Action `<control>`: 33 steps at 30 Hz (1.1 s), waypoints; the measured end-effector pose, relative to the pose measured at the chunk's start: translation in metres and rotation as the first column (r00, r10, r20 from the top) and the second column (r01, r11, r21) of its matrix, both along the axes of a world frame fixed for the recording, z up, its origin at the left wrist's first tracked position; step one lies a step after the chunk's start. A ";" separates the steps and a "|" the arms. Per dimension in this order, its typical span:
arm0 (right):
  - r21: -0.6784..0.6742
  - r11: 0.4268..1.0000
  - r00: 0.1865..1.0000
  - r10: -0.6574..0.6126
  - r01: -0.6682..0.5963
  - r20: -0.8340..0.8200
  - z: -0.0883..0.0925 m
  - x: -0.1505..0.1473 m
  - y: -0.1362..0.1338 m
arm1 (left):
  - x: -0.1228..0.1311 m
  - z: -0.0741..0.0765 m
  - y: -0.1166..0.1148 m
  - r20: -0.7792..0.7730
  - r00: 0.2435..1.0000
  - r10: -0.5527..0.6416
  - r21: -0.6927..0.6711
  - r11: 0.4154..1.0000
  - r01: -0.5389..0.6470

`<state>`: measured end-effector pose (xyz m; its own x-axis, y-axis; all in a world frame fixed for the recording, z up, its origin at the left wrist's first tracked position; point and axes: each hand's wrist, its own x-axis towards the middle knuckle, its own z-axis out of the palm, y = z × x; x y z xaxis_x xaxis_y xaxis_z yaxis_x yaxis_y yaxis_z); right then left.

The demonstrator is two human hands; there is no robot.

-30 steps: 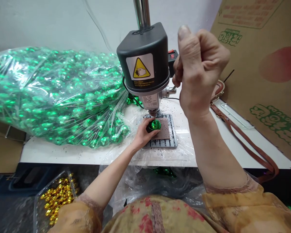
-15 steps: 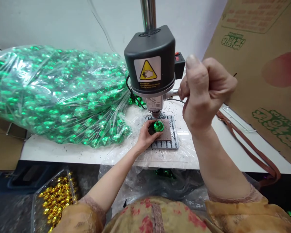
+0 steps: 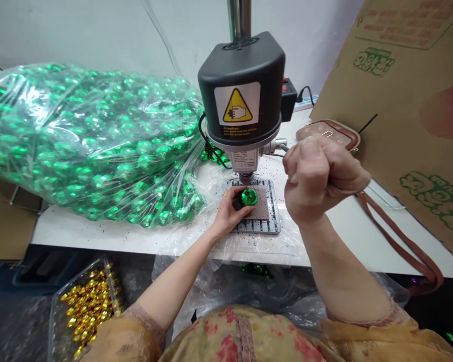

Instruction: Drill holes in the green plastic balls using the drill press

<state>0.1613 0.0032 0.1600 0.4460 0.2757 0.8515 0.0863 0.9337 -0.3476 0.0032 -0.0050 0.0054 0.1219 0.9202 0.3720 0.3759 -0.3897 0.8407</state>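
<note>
A shiny green faceted ball (image 3: 249, 197) rests on a brown board (image 3: 262, 208) on the slotted metal base (image 3: 275, 221) of a small drill press (image 3: 241, 90). My left hand (image 3: 228, 211) grips the ball from the left, thumb and fingers curled around its sides. Something black shows between palm and ball. The chuck (image 3: 245, 177) is just above the ball; whether the bit touches it is hard to make out. Raised at the right of the machine, my right hand (image 3: 320, 176) is closed in a fist around the end of the feed lever (image 3: 277, 146), mostly hidden by the fingers.
A big clear bag of green balls (image 3: 98, 151) lies left on the white table (image 3: 98, 236). Gold balls fill a clear bin (image 3: 88, 306) below. At right are a brown handbag (image 3: 347, 131) with a strap and a large cardboard box (image 3: 411, 115). Dark shavings surround the base.
My right hand has come down with the lever, uncovering the handbag and a plug behind it. My left hand stays around the ball. The view has shifted slightly.
</note>
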 end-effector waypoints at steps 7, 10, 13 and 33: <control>0.027 0.998 0.999 -0.051 0.051 0.004 -0.004 0.000 0.004 | 0.000 -0.002 0.000 -0.005 1.000 0.002 0.002 1.000 -0.002; 0.077 0.996 0.999 -0.041 0.041 0.002 -0.007 0.001 0.005 | 0.000 -0.001 0.000 -0.003 1.000 -0.003 -0.001 1.000 0.003; 0.132 0.990 0.998 -0.049 0.043 0.037 -0.011 0.002 0.006 | 0.000 0.000 0.000 0.002 1.000 -0.009 -0.006 1.000 0.009; 0.230 0.973 0.993 -0.041 0.014 0.112 -0.025 0.008 0.008 | 0.002 0.000 0.000 0.043 0.999 0.004 -0.016 1.000 -0.003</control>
